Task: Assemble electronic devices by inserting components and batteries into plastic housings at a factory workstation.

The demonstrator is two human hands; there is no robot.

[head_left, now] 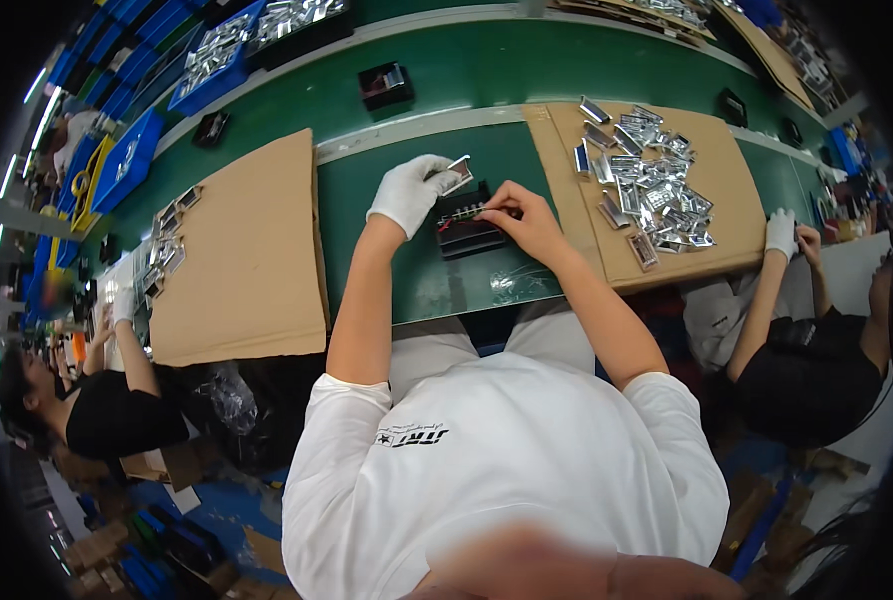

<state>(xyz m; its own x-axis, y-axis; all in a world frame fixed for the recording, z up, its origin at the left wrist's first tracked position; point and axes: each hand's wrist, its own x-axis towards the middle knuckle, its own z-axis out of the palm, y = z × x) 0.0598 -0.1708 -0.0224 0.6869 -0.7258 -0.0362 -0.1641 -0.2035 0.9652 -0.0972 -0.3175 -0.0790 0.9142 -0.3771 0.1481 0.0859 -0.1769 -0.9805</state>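
Observation:
My left hand point(406, 194), in a white glove, is closed around a small shiny silver rectangular case point(460, 172), held up above the bench. Below it stands a black box point(469, 240) with small metallic, green and red pieces point(458, 213) along its far part. My bare right hand point(528, 220) comes in from the right, thumb and fingertips pinched together over those pieces. What sits between the fingertips is too small to make out.
Cardboard sheets lie on the green bench point(366, 170) at both sides. The right sheet point(736, 215) bears a heap of silver cases point(661, 185); several more lie on the left sheet point(256, 270). A black bin point(384, 86) stands beyond. Co-workers sit at both sides.

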